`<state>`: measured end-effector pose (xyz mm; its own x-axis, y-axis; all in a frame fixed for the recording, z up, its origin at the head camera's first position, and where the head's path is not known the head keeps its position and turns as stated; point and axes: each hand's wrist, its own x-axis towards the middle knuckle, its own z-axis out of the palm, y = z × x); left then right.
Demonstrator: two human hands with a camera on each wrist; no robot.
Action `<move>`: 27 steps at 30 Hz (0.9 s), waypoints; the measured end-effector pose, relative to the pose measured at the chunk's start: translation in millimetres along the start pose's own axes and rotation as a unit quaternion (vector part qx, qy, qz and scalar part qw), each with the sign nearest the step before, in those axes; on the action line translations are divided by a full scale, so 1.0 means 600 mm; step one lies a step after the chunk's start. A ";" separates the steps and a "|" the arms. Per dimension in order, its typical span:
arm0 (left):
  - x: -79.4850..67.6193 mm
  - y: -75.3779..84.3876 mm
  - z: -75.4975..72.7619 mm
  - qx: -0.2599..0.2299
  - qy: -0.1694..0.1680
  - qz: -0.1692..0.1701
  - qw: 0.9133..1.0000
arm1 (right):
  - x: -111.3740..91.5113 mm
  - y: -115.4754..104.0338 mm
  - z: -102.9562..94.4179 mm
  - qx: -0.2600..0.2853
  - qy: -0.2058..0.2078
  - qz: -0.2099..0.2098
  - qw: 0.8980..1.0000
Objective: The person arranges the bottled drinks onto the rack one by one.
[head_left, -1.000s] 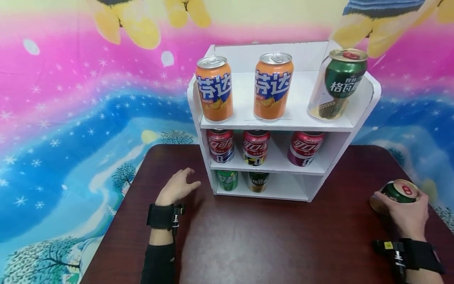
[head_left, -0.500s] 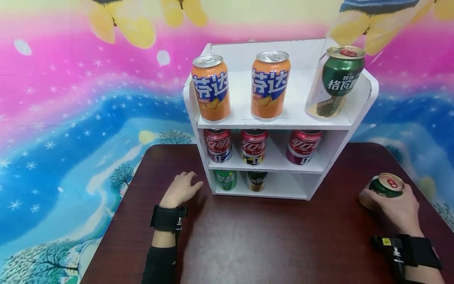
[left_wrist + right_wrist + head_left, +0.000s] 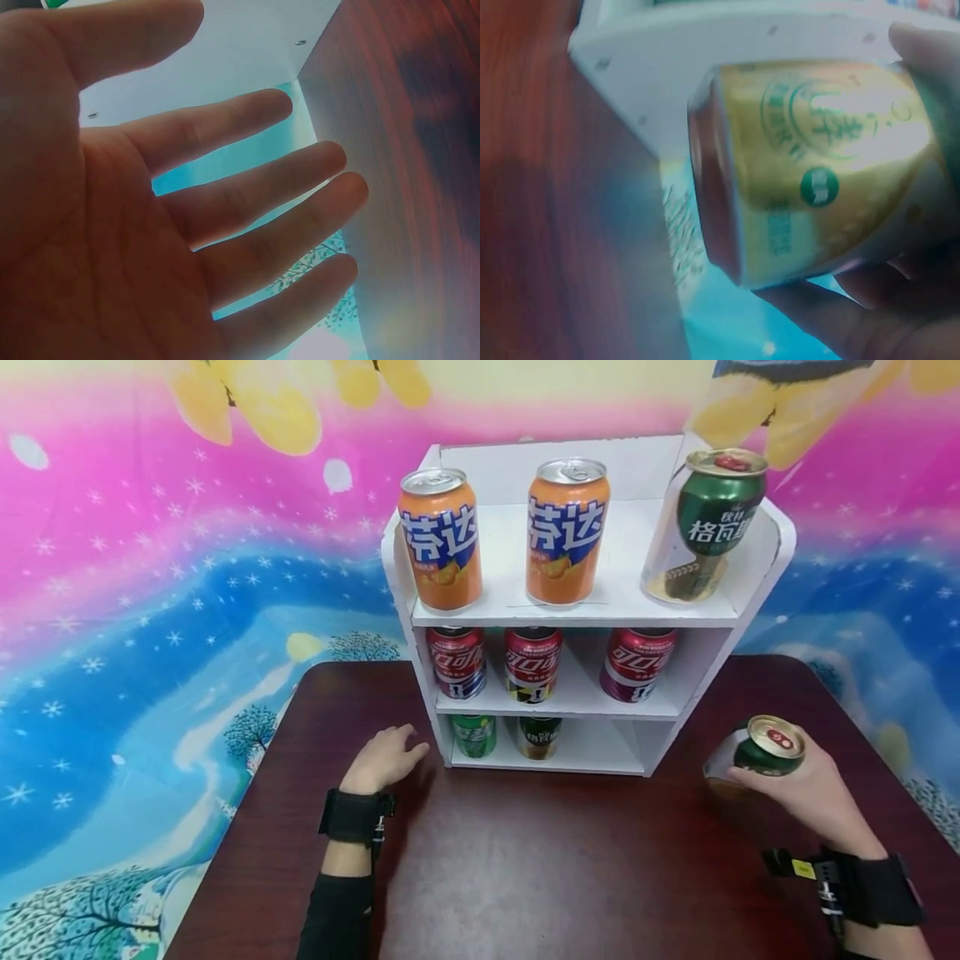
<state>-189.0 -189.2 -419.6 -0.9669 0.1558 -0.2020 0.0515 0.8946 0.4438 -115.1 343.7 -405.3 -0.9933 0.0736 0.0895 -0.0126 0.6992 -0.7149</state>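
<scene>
My right hand (image 3: pixel 806 789) grips a green and gold drink can (image 3: pixel 753 752) to the right of the white shelf (image 3: pixel 551 767). In the right wrist view the can (image 3: pixel 817 172) lies slanted, its gold side and base showing, fingers wrapped about its upper part. My left hand (image 3: pixel 382 760) is by the shelf's lower left side, holding nothing. The left wrist view has that palm (image 3: pixel 112 225) with fingers spread and nearly straight. A green can (image 3: pixel 474 735) and a dark green and gold can (image 3: pixel 538 737) stand on the bottom shelf, its right part bare.
Two orange soda cans (image 3: pixel 441 539) (image 3: pixel 567 531) and a green-and-white can (image 3: pixel 705 527) stand on top. Several red cola cans (image 3: pixel 532 664) fill the middle shelf. The dark wooden table (image 3: pixel 555 868) meets a colourful backdrop (image 3: pixel 150 635).
My right hand has carried the can leftward, closer to the shelf, with the can now tilted. The left hand has stayed nearly in place. The head view has shifted slightly.
</scene>
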 end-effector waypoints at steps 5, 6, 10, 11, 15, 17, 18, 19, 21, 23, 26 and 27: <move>0.001 -0.001 -0.001 -0.004 -0.005 -0.006 1.000 | -0.007 -0.032 0.012 0.009 -0.011 -0.024 1.000; 0.001 -0.001 -0.001 -0.005 -0.007 -0.007 1.000 | -0.008 -0.037 0.017 0.010 -0.015 -0.030 0.999; 0.002 -0.003 -0.001 -0.008 -0.009 -0.011 1.000 | -0.010 -0.060 0.036 0.014 -0.038 -0.053 0.998; 0.002 -0.002 0.000 -0.008 -0.008 -0.011 1.000 | -0.010 -0.065 0.040 0.015 -0.046 -0.059 0.997; 0.003 0.002 0.000 -0.009 -0.007 -0.009 1.000 | -0.008 -0.083 0.055 0.032 -0.083 -0.085 0.992; 0.003 0.003 0.000 -0.007 -0.009 -0.008 1.000 | -0.007 -0.091 0.063 0.040 -0.097 -0.102 0.989; 0.002 0.003 0.000 -0.008 -0.010 -0.009 1.000 | -0.006 -0.095 0.068 0.044 -0.103 -0.109 0.988; 0.002 0.003 0.000 -0.008 -0.009 -0.009 1.000 | -0.005 -0.098 0.072 0.046 -0.106 -0.116 0.986; 0.001 0.003 0.001 -0.009 -0.008 -0.008 1.000 | -0.003 -0.104 0.082 0.055 -0.115 -0.123 0.984; 0.000 0.002 0.001 -0.010 -0.006 -0.010 1.000 | -0.002 -0.109 0.092 0.064 -0.126 -0.127 0.982; -0.001 0.002 0.001 -0.011 -0.005 -0.009 1.000 | 0.000 -0.113 0.106 0.084 -0.141 -0.126 0.978; -0.002 0.002 0.001 -0.011 -0.006 -0.009 1.000 | 0.001 -0.115 0.111 0.087 -0.144 -0.126 0.978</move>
<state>-187.6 -188.1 -419.3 -0.9646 0.1444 -0.2205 0.0279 0.8879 0.4593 -122.4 248.1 -402.2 -0.9467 -0.3071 0.0972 -0.2565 0.5361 -0.8042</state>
